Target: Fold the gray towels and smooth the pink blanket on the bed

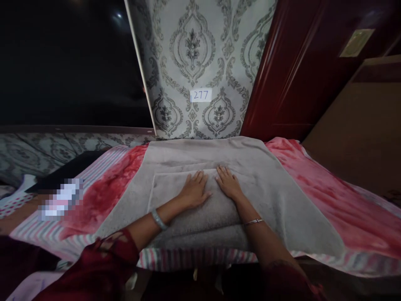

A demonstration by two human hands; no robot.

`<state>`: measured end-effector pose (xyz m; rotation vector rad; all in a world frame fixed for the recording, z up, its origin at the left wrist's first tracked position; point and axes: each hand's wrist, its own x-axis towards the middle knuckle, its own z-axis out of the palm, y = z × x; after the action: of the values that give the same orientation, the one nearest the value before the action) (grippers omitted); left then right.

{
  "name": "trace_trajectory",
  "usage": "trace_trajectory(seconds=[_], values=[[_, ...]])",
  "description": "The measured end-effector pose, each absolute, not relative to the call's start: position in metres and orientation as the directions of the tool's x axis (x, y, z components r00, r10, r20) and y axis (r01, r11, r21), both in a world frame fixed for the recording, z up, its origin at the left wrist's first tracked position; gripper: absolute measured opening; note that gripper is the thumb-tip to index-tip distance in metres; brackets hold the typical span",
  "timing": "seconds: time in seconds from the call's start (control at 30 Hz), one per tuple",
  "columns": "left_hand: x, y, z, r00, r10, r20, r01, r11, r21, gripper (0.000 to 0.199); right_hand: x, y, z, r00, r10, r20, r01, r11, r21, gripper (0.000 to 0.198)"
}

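A grey cloth (275,196) with a soft, towel-like surface lies spread over the table. In its middle is a rectangular layer of the same grey, its edge showing as a pale line; whether this is a separate piece or a fold, I cannot tell. My left hand (194,190) presses flat on this layer, fingers stretched and pointing away from me. To its right, my right hand (229,183) also rests flat, fingertips at the layer's far edge. Neither hand grips anything. Creases run across the cloth between my forearms and the front edge.
Under the grey cloth lie a red-pink blanket (344,209) and a striped cover (200,257). A large dark screen (72,67) stands at the back left. Cardboard (357,125) leans at the right by a dark red door (291,62). Another person's arm (19,217) shows at left.
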<state>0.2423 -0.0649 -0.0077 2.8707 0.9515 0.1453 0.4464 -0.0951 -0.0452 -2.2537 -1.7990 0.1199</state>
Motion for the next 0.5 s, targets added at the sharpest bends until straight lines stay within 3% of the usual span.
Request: trace_trajectory(seconds=[0.27, 0.5], values=[[0.24, -0.057, -0.033, 0.794, 0.602, 0.082, 0.589, -0.796, 0.136, 0.076, 0.452, -0.093, -0.056, 0.214, 0.969, 0.126, 0.954, -0.179, -0.242, 0.059], [0.158, -0.013, -0.028, 0.679, 0.731, 0.067, 0.725, -0.682, 0.092, 0.072, 0.454, -0.092, -0.061, 0.228, 0.965, 0.132, 0.951, -0.191, -0.243, 0.059]])
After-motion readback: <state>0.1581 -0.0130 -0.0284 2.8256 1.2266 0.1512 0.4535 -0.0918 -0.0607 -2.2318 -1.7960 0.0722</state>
